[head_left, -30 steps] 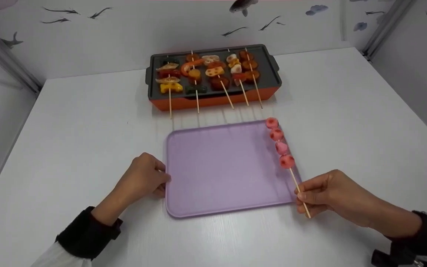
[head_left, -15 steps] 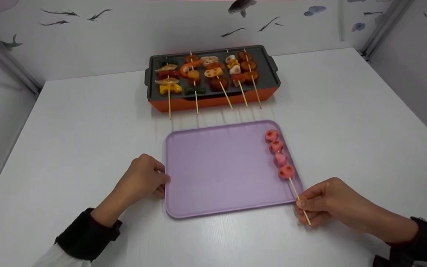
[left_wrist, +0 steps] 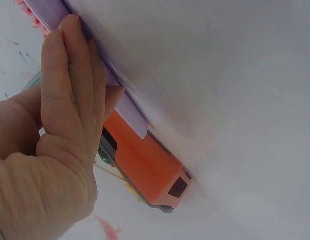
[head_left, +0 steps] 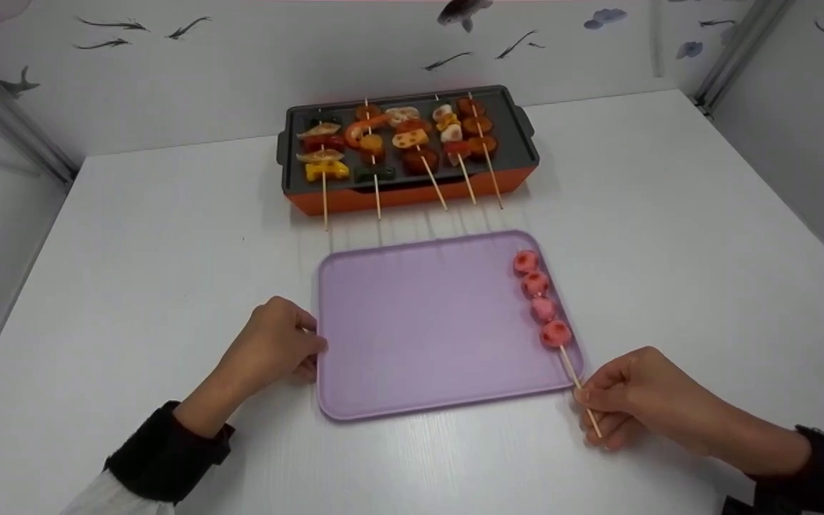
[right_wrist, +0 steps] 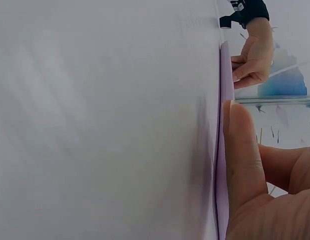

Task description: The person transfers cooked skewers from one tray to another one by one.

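Observation:
My left hand [head_left: 280, 343] grips the left edge of a purple tray [head_left: 419, 329], its thumb at the rim. The left wrist view shows the fingers [left_wrist: 77, 65] of that hand along the tray's side. Between thumb and fingers, my right hand [head_left: 644, 400] pinches the bare wooden stick of a skewer [head_left: 556, 333]. Several pink rounds with dark red marks are threaded on it, and they lie over the tray's right side. The stick crosses the tray's front right corner. In the right wrist view, the right hand [right_wrist: 250, 165] hides the skewer.
Behind the tray stands an orange tabletop grill [head_left: 412, 197] with a dark plate and side handles. Several food skewers [head_left: 326, 170] lie across it, sticks hanging over its front edge. White panels [head_left: 240, 79] with painted fish border the white table [head_left: 154, 257].
My right hand has come down and toward me with the skewer, lowering the pink rounds from the tray's far right corner onto its right side. The left hand has stayed at the tray's edge.

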Action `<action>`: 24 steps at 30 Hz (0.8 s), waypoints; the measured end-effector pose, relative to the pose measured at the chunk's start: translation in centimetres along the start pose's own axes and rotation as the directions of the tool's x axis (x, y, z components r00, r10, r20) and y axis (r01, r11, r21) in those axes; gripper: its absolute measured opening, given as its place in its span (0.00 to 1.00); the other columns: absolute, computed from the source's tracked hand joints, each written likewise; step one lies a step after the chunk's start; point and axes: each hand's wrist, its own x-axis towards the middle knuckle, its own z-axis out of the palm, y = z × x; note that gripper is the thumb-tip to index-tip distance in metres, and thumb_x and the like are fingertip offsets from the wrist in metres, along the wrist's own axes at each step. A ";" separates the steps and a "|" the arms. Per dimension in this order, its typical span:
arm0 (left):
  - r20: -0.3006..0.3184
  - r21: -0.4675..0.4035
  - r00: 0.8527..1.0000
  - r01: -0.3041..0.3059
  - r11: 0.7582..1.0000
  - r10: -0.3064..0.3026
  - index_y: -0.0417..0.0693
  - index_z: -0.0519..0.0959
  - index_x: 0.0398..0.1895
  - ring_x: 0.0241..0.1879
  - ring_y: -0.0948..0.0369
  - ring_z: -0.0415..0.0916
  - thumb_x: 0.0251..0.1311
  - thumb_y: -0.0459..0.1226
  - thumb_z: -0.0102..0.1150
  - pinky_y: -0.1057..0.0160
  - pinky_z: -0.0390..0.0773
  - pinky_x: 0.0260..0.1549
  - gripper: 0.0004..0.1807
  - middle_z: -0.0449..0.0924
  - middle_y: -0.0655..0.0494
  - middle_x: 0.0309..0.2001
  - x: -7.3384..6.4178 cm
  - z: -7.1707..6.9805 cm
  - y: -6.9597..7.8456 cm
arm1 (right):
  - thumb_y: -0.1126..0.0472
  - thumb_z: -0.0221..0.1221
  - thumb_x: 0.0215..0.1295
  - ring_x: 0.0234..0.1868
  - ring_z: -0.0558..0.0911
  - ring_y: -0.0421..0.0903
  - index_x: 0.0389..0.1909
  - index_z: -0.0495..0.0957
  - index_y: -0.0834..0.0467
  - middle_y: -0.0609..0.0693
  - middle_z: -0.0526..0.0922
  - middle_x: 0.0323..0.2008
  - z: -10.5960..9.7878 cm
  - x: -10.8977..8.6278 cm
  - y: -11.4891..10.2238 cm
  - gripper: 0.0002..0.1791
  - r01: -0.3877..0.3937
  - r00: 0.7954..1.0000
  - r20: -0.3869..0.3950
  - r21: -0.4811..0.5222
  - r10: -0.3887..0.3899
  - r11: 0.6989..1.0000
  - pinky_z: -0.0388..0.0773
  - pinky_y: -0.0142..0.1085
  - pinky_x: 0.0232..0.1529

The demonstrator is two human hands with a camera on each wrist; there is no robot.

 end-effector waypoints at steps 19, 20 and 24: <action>-0.024 0.043 1.000 0.005 0.999 -0.004 0.33 0.85 0.28 0.19 0.58 0.83 0.62 0.23 0.59 0.65 0.82 0.21 0.07 0.84 0.48 0.21 0.3 0.4 0.1 | 0.47 0.62 0.72 0.16 0.80 0.46 0.30 0.85 0.60 0.50 0.81 0.18 -2.5 1.3 -3.3 0.21 0.138 0.835 -0.360 -0.595 -0.416 0.792 0.75 0.35 0.16; -0.026 0.042 1.000 0.007 0.999 -0.006 0.33 0.85 0.28 0.19 0.58 0.83 0.62 0.23 0.59 0.65 0.83 0.21 0.07 0.84 0.48 0.22 0.3 0.4 0.1 | 0.50 0.64 0.71 0.15 0.78 0.44 0.29 0.86 0.60 0.48 0.81 0.18 -2.6 1.7 -3.6 0.18 0.180 0.792 -0.351 -0.647 -0.499 0.741 0.73 0.33 0.15; -0.036 0.040 0.999 0.011 0.999 -0.009 0.33 0.85 0.29 0.19 0.58 0.83 0.62 0.23 0.59 0.65 0.83 0.21 0.06 0.84 0.48 0.22 0.2 0.5 0.1 | 0.59 0.68 0.67 0.16 0.73 0.40 0.33 0.87 0.61 0.46 0.81 0.19 -3.1 3.9 -5.1 0.08 0.235 0.617 -0.289 -0.820 -0.732 0.521 0.66 0.33 0.15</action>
